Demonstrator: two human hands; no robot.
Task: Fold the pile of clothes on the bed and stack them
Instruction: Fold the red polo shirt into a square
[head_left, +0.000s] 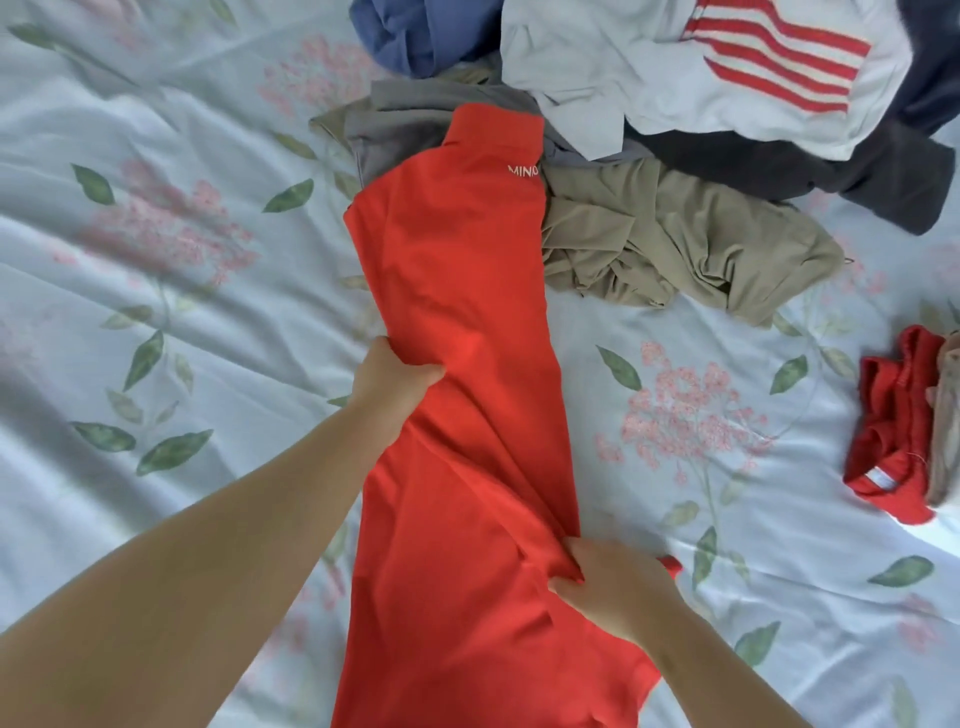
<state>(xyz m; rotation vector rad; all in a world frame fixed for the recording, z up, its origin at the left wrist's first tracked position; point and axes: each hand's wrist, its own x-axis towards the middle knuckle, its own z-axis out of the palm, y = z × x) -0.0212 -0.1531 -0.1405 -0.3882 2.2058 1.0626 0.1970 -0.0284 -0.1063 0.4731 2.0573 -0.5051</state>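
1. Currently the red shirt (457, 364) lies lengthwise on the bed (156, 291), in a long narrow strip. Collar end points away from you, hem end runs off the bottom of the view.
2. Your left hand (392, 371): grip clamped on the shirt's left edge, about mid-length, fingers curled into the cloth.
3. Your right hand (613, 587): grip clamped on the right edge, nearer to you, fabric bunched between thumb and fingers. A small red corner pokes out just past the knuckles.
4. White lettering shows at the right edge just below the collar, cut off by the edge.
5. Collar end overlaps the grey garment (400, 119) at the near side of the unfolded pile.
6. Pile sits at the top of the view: blue garment (400, 36) at the far left, white garment with red stripes (701, 78) on top at the right, dark garment (831, 166) under it, khaki garment (675, 239) crumpled just beside the shirt's right edge.
7. Far right, well apart from the shirt: small red item (888, 431) with a beige item (945, 441) touching it. Both partly cut off by the frame edge.
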